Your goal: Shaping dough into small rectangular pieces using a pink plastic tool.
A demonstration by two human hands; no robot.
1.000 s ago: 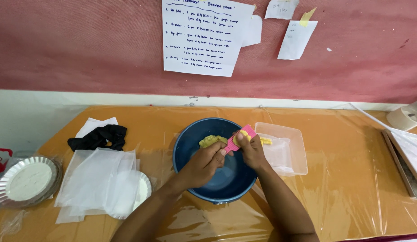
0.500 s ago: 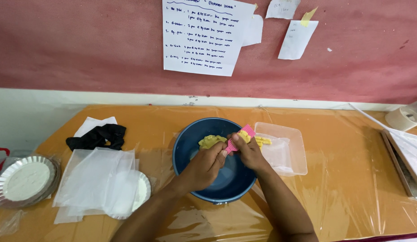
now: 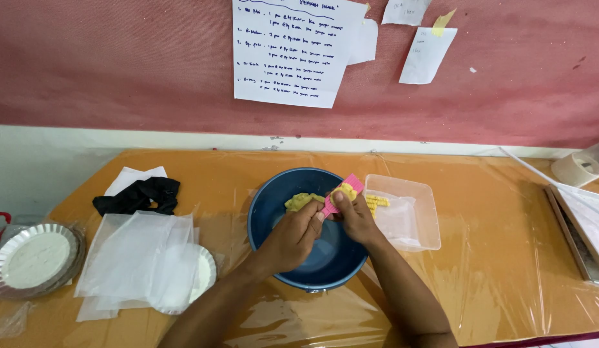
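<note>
Two hands meet over the blue bowl, which stands on the plastic-covered counter. The right hand is clamped on a small pink ridged board, tilted with its far end up, and a bit of yellow dough sits on its grooves under the thumb. The left hand is closed loosely, its fingertips touching the board's lower end — whether it pinches dough of its own I cannot tell. Compared with half a second ago the pair has barely shifted; the hands have drawn slightly closer over the board, which I judge to mean the dough is mid-press, not yet released. A larger lump of dough lies in the bowl beyond the left hand. Just right of the bowl, a clear tray holds a few ridged yellow pieces. Further left lie plastic sheets, a black cloth and a foil plate — all well apart from the hands.
</note>
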